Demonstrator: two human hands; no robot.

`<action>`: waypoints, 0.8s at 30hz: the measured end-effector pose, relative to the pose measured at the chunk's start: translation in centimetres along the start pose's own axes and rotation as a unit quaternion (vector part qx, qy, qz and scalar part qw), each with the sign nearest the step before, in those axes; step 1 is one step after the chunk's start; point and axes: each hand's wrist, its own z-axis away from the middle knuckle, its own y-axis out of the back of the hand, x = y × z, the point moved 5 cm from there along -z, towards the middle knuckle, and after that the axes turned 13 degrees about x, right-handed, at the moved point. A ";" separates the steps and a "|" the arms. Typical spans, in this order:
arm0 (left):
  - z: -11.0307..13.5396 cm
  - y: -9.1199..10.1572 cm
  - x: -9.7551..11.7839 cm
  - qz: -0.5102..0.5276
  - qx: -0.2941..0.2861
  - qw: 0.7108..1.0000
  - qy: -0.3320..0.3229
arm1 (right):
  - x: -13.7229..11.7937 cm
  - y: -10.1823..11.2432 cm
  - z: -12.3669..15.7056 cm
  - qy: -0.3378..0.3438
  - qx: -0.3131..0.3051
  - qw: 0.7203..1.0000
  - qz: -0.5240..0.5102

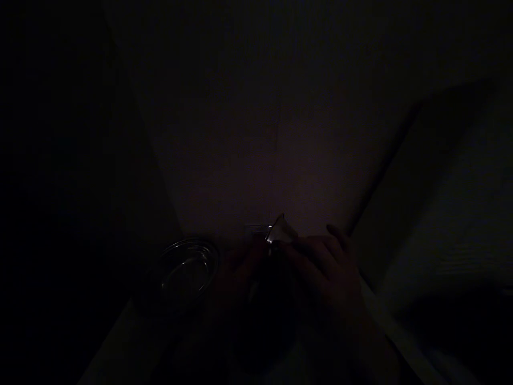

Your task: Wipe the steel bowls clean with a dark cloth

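Risk first: we judge the pale, glinting piece could slip or twist, since near-darkness hides most of the grip. We also note that the left hand could knock the shiny dish just beside it, at 8 o'clock from the piece.

Pose: the right hand comes in from 4 o'clock, its knuckles raised and one digit lifted clear; its other fingers appear to be pinching the piece's lower edge. The left hand lies at 8 o'clock, angled towards the piece; we cannot tell whether its fingers grip.
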 end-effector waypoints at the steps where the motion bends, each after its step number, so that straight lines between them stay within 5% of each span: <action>1: 0.0 0.1 0.0 -0.008 0.001 1.000 0.007 | 0.3 0.0 0.0 -0.010 0.002 1.000 0.014; 11: -0.7 0.2 -0.2 0.004 0.018 0.999 0.028 | -0.8 -0.3 0.3 0.027 -0.005 0.999 -0.045; 19: 0.1 0.2 -0.1 0.014 0.014 1.000 -0.023 | 0.7 0.0 0.1 -0.031 0.021 0.999 0.021; 24: -0.2 0.2 0.1 0.015 0.030 0.999 -0.022 | 0.0 -0.4 0.4 0.010 -0.013 1.000 -0.027</action>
